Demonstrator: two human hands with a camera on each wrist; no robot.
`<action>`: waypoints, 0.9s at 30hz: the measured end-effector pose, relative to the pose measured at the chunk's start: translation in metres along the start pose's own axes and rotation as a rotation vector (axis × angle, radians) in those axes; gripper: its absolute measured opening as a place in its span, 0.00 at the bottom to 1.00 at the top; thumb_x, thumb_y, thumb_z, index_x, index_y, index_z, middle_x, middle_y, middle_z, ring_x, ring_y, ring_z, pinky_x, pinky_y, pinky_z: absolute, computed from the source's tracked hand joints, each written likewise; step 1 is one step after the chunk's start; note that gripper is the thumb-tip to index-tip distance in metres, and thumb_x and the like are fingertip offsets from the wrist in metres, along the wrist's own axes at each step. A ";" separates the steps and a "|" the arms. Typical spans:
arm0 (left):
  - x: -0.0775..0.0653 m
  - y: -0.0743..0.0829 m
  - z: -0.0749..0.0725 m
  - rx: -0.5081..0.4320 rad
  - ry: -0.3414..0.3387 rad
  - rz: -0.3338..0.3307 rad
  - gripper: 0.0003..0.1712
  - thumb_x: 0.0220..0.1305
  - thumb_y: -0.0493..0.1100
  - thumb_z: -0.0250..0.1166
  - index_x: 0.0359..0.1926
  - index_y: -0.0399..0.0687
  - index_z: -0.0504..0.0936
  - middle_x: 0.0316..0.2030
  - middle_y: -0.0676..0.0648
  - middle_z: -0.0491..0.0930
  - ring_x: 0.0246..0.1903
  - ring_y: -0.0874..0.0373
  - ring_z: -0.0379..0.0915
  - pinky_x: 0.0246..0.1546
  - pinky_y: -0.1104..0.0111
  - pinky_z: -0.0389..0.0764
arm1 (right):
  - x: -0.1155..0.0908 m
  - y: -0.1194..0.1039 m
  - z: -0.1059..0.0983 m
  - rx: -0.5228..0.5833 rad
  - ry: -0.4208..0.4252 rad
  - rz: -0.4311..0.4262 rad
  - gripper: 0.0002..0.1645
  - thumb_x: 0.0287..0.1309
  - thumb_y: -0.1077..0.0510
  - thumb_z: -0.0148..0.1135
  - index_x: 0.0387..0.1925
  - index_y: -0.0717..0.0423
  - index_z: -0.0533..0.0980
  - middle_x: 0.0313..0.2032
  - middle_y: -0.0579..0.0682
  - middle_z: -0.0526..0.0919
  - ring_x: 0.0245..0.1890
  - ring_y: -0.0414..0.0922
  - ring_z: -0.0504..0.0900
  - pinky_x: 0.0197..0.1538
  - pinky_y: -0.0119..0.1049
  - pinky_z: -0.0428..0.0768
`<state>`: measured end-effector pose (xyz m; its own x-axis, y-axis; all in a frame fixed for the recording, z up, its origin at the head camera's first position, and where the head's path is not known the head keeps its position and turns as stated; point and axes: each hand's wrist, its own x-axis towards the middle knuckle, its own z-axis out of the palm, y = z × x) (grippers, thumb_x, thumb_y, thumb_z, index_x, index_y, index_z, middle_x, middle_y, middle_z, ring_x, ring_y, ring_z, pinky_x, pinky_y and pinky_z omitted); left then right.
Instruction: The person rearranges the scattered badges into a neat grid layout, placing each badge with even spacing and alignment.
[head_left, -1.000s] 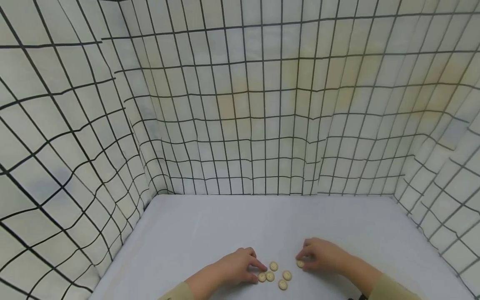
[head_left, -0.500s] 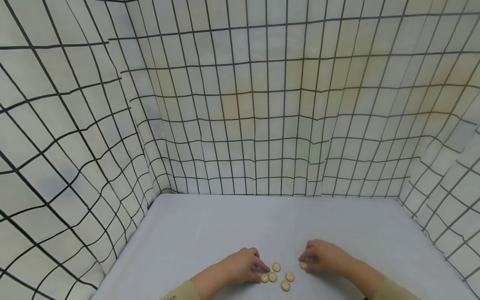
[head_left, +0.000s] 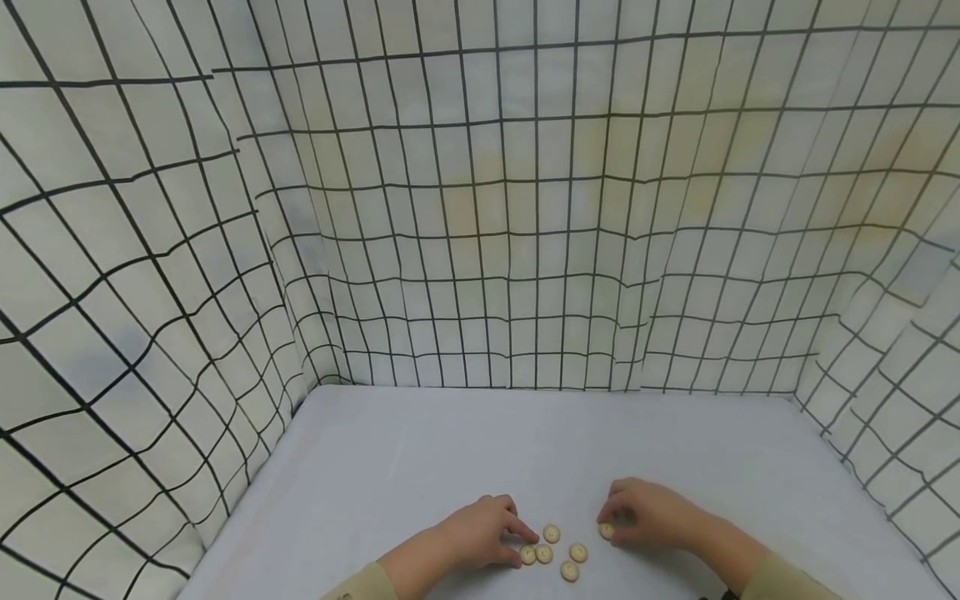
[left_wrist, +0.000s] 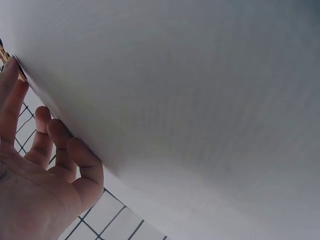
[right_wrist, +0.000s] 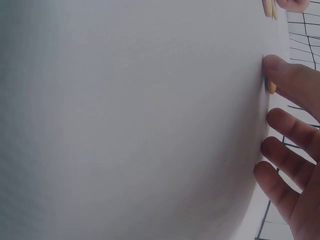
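Note:
My left hand (head_left: 480,533) rests low over the white table, its thumb beside a round cream button (head_left: 528,555) and its forefinger reaching along the far side. A second cream button (head_left: 543,553) lies right against that one. Just beyond the forefinger is another button (head_left: 552,533). To the right, my right hand (head_left: 652,512) holds a button (head_left: 606,531) at its edges between thumb and forefinger, flat on the table. In the right wrist view the thumb (right_wrist: 292,77) partly hides this button (right_wrist: 271,86). Curled fingers (left_wrist: 65,150) of the left hand rest at the table surface in the left wrist view.
Two more cream buttons, one (head_left: 577,552) slightly farther off and one (head_left: 570,571) nearer me, lie between the hands. The white table (head_left: 465,442) meets a pale back wall (head_left: 525,250) with a black grid. Similar gridded walls stand on both sides.
The whole view has shifted slightly with the head. Both hands and the buttons keep about the same places relative to each other.

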<state>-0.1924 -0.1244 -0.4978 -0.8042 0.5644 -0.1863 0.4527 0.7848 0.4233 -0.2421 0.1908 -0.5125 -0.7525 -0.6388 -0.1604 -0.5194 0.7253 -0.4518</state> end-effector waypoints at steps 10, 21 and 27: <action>0.001 0.001 0.002 0.017 -0.005 -0.023 0.21 0.52 0.53 0.76 0.49 0.74 0.87 0.40 0.62 0.70 0.38 0.67 0.63 0.38 0.71 0.71 | -0.001 -0.003 -0.003 0.043 0.006 -0.001 0.12 0.47 0.45 0.75 0.37 0.31 0.84 0.34 0.29 0.75 0.35 0.31 0.72 0.42 0.36 0.75; -0.001 0.005 0.001 0.014 -0.002 -0.036 0.21 0.51 0.53 0.76 0.48 0.74 0.87 0.40 0.62 0.71 0.38 0.67 0.64 0.37 0.70 0.71 | 0.004 -0.003 -0.004 0.070 0.007 -0.048 0.13 0.48 0.44 0.74 0.38 0.32 0.84 0.34 0.29 0.75 0.35 0.30 0.73 0.42 0.35 0.75; 0.000 0.005 -0.001 0.022 0.000 -0.027 0.20 0.52 0.53 0.76 0.48 0.74 0.87 0.40 0.62 0.71 0.38 0.67 0.64 0.37 0.70 0.72 | 0.008 -0.002 -0.003 0.053 0.015 -0.052 0.13 0.49 0.43 0.74 0.38 0.32 0.84 0.34 0.29 0.75 0.35 0.30 0.72 0.42 0.35 0.75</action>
<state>-0.1904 -0.1202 -0.4948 -0.8160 0.5432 -0.1976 0.4392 0.8049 0.3990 -0.2487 0.1851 -0.5106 -0.7313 -0.6710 -0.1228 -0.5361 0.6766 -0.5047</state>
